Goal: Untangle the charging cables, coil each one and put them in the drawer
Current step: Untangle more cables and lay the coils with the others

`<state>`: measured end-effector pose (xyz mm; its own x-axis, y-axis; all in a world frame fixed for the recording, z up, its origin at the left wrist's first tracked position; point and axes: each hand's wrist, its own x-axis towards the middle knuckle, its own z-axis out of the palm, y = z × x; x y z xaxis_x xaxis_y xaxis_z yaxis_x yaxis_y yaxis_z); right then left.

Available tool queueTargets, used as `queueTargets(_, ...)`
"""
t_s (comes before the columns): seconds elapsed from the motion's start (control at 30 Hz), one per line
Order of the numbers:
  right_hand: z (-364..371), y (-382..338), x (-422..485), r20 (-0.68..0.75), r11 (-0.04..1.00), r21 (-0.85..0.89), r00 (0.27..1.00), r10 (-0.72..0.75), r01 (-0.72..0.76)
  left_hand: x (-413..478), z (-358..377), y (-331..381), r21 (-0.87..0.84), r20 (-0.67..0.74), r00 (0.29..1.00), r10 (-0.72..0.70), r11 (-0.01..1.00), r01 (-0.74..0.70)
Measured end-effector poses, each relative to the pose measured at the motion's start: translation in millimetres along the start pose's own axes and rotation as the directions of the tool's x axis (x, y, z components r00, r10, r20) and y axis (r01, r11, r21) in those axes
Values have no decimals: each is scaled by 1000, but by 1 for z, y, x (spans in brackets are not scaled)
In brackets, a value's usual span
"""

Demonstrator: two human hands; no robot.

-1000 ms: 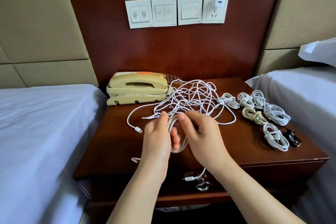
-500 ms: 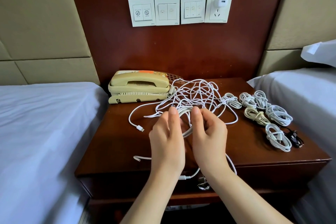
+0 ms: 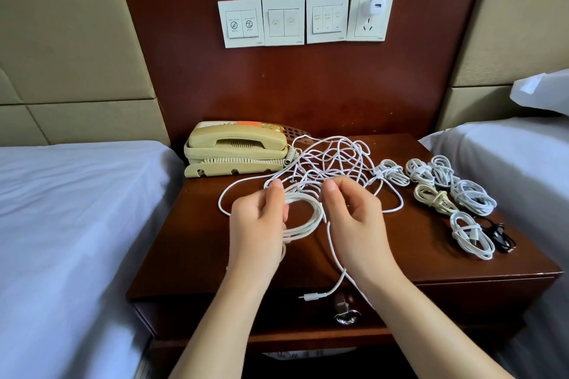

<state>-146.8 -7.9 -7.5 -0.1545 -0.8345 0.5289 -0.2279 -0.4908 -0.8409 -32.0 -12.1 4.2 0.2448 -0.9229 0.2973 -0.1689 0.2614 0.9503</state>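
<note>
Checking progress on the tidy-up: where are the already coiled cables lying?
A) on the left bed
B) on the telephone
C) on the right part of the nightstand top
C: the coiled cables lie side by side on the right part of the nightstand top.

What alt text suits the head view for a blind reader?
Left hand and right hand hold a half-coiled white cable over a nightstand. Behind lies a cable tangle, with finished coils at right and a telephone at left.

Head camera looks forward and down, apparently close above the nightstand.
</note>
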Motion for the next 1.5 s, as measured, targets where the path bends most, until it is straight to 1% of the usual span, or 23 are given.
queueTargets(0.07,-4,4,4,49,1000,-5,999,14,-14,0,-1,1,-58,51,998,-25,998,28)
queueTargets(0.1,-4,8,5,102,1000,-10,994,27,-26,0,-2,1,-82,58,998,-30,996,34)
queueTargets(0.17,-2,12,3,259,998,-48,965,41,-29,2,-4,0,-135,34,998,-47,989,51)
queueTargets(0.23,-1,11,-2,424,991,-137,904,48,11,6,-7,-3,-155,-24,997,-79,985,74)
queueTargets(0.3,-1,4,-6,544,963,-253,837,61,95,11,-12,-6,-92,-105,993,-59,995,50)
queueTargets(0.37,0,-2,-10,608,910,-362,791,69,199,15,-18,-9,36,-188,982,17,999,-10)
queueTargets(0.43,4,-7,-16,638,865,-404,770,31,300,18,-23,-11,169,-230,968,101,984,-62)
queueTargets(0.47,6,-9,-18,648,843,-409,762,-1,348,19,-24,-12,244,-226,963,147,966,-90)
queueTargets(0.57,10,-12,-21,667,782,-419,741,-80,462,18,-26,-13,418,-157,945,286,887,-199)
queueTargets(0.63,9,-14,-20,643,751,-424,753,-143,506,17,-26,-13,494,-95,939,331,834,-244)
queueTargets(0.67,8,-13,-19,613,733,-435,768,-185,523,17,-25,-13,521,-66,945,320,819,-241)
queueTargets(0.73,5,-10,-15,526,714,-461,810,-258,527,17,-21,-14,561,-7,970,241,804,-196)
queueTargets(0.8,0,-8,-10,450,730,-482,852,-268,485,16,-17,-16,588,98,983,156,788,-184)
queueTargets(0.9,-9,-6,-1,365,819,-460,914,-176,342,15,-14,-16,453,295,952,80,866,-213)
queueTargets(0.97,-15,-3,3,340,879,-399,932,-123,262,15,-13,-13,368,360,932,52,909,-193)
queueTargets(1.07,-23,-2,10,317,950,-247,943,-105,189,9,-10,-6,237,419,908,21,963,-131)
queueTargets(1.2,-25,-3,13,325,999,-12,945,-30,36,3,-8,2,89,420,908,3,995,-45)
queueTargets(1.27,-21,-1,13,335,998,59,942,3,-24,1,-8,5,23,404,915,-5,1000,-5)
queueTargets(1.33,-14,0,11,344,991,116,939,22,-66,-1,-8,6,-97,383,923,-22,993,64)
queueTargets(1.4,-8,3,9,365,986,138,930,37,-93,-2,-9,7,-231,351,935,-51,963,139)
queueTargets(1.43,-5,5,7,378,989,115,925,39,-89,-1,-10,6,-277,329,943,-58,948,155)
queueTargets(1.5,0,6,2,410,999,18,911,35,-46,2,-11,5,-327,266,962,-69,932,158)
